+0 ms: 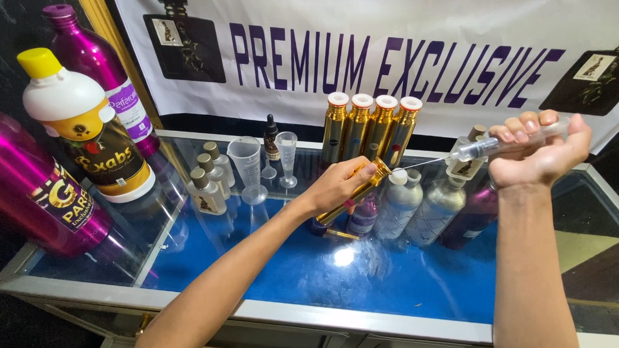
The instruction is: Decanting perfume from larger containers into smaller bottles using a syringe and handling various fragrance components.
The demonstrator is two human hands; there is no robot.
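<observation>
Gold and tilted, the small bottle (353,191) sits gripped in my left hand (336,185) above the glass counter (250,309), its open mouth meeting the needle of the syringe (502,143) clenched in my right hand (536,151). I judge it best to keep the needle centred and press slowly to avoid spills.

We see a slim gold metal spray bottle (353,193) tilted in our left hand (336,185), its open neck up toward the right. A clear plastic syringe (509,141) lies level in our right hand (540,158), its thin needle reaching the bottle's mouth.
</observation>
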